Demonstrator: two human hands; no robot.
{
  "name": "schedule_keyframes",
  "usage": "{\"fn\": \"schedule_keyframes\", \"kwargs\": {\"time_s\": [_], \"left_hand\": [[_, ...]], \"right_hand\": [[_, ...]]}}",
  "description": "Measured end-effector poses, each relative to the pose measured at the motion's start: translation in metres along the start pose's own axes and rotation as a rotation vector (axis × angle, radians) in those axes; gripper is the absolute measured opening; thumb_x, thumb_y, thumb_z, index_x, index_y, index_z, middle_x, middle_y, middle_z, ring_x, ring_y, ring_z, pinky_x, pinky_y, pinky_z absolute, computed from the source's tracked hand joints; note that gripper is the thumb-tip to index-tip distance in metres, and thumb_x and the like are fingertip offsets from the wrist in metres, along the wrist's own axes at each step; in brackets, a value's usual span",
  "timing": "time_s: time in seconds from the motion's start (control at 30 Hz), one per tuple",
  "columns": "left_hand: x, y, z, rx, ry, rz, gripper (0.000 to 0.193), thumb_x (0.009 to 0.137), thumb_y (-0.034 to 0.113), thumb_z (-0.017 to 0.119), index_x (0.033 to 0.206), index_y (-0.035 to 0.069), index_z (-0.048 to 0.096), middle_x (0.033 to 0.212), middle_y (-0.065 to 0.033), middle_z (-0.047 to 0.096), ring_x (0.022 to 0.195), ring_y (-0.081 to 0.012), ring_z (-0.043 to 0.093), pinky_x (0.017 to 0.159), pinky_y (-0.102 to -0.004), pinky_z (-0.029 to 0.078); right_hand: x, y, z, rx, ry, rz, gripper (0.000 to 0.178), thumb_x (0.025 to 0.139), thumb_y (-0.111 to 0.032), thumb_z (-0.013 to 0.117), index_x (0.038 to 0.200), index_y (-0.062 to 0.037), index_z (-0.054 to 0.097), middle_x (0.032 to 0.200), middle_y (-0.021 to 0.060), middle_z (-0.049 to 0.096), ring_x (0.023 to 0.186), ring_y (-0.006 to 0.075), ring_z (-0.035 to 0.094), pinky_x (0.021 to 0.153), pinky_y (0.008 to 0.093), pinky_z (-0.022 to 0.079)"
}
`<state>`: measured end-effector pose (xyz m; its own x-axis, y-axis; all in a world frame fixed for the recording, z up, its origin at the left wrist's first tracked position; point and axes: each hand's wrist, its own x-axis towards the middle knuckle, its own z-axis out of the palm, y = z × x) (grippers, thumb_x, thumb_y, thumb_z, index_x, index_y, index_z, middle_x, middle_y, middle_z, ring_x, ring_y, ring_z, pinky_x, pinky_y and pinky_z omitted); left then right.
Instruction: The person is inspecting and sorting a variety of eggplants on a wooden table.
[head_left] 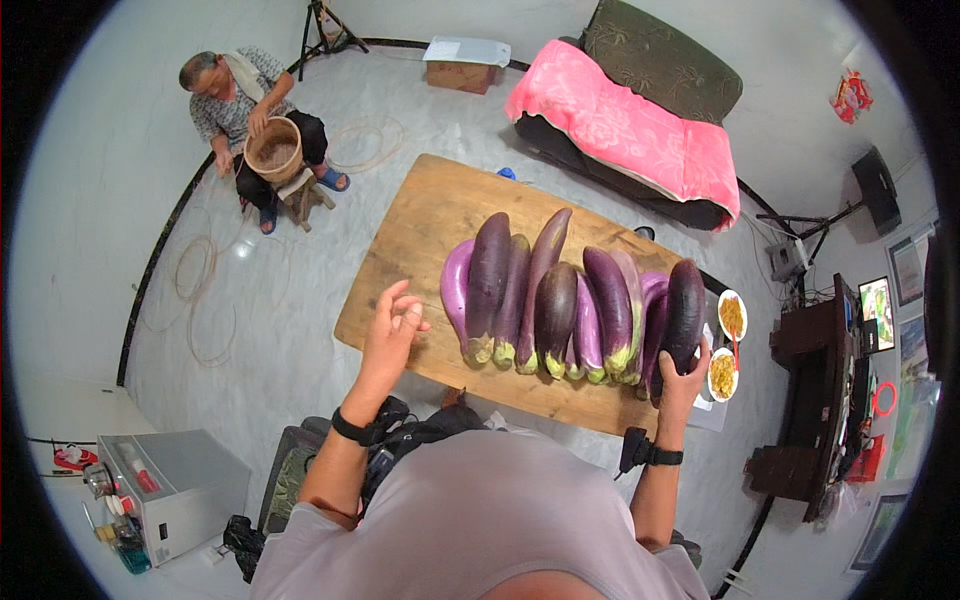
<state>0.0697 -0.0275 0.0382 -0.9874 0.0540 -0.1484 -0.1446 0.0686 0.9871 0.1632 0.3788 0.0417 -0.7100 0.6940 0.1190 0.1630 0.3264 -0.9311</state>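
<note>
While a grey shirt (490,490) fills the lower middle of the view, the person's two bare forearms reach up past it, each with a black band (664,457) at the wrist. The right hand (686,378) has its thumb and fingers wrapped around the near end of a dark eggplant (685,305), the one furthest right in a long row. The left hand (392,325) is over the wooden surface (405,225), with its fingers loosely spread and a little curled, just beside the row's left end; I cannot tell whether it touches the wood. Between the hands, the other eggplants (490,280) lie side by side, ranging from light purple to nearly black, most with their green stem ends toward the person.

Just beyond the right edge of the surface, two white bowls (724,398) hold yellow food. Further off on the left, thin coiled strips (195,265) lie on the grey floor (300,330). Behind them a seated co-worker (235,110) in a patterned shirt and blue slippers has a hand at a woven basket (288,173). Across the room stand a couch with a pink cover (620,125), a cardboard box (458,77) and a black tripod (322,30).
</note>
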Motion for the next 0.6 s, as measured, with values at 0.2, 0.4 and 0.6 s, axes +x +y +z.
{"fn": "schedule_keyframes", "kwargs": {"time_s": [0.2, 0.4, 0.6], "left_hand": [[0.002, 0.031, 0.001, -0.273, -0.118, -0.050, 0.050, 0.103, 0.040, 0.038, 0.137, 0.004, 0.041, 0.117, -0.0114, 0.060, 0.099, -0.0176, 0.062, 0.084, -0.0286, 0.048], [0.010, 0.077, -0.020, -0.109, -0.513, 0.082, 0.067, 0.100, 0.053, 0.034, 0.140, 0.000, 0.042, 0.127, -0.0137, 0.057, 0.117, -0.0219, 0.054, 0.100, -0.0358, 0.040], [-0.001, 0.098, -0.023, 0.472, -0.962, 0.019, 0.078, 0.083, 0.042, 0.069, 0.143, 0.003, 0.038, 0.134, -0.0183, 0.053, 0.123, -0.0281, 0.052, 0.104, -0.0368, 0.039]], "right_hand": [[-0.025, -0.085, 0.019, -0.022, -0.371, -0.248, 0.082, 0.066, -0.005, 0.072, 0.141, -0.0042, 0.038, 0.128, 0.0115, 0.052, 0.116, 0.0238, 0.053, 0.103, 0.0352, 0.040], [-0.035, -0.144, 0.063, -0.310, -0.846, -0.834, 0.073, 0.055, -0.006, 0.074, 0.126, -0.0069, 0.055, 0.115, 0.0117, 0.062, 0.107, 0.0309, 0.057, 0.094, 0.0400, 0.045], [-0.049, -0.164, 0.109, -0.310, -1.042, -1.056, 0.067, 0.061, -0.010, 0.073, 0.125, -0.0076, 0.054, 0.114, 0.0080, 0.063, 0.101, 0.0267, 0.059, 0.088, 0.0376, 0.044]]}}
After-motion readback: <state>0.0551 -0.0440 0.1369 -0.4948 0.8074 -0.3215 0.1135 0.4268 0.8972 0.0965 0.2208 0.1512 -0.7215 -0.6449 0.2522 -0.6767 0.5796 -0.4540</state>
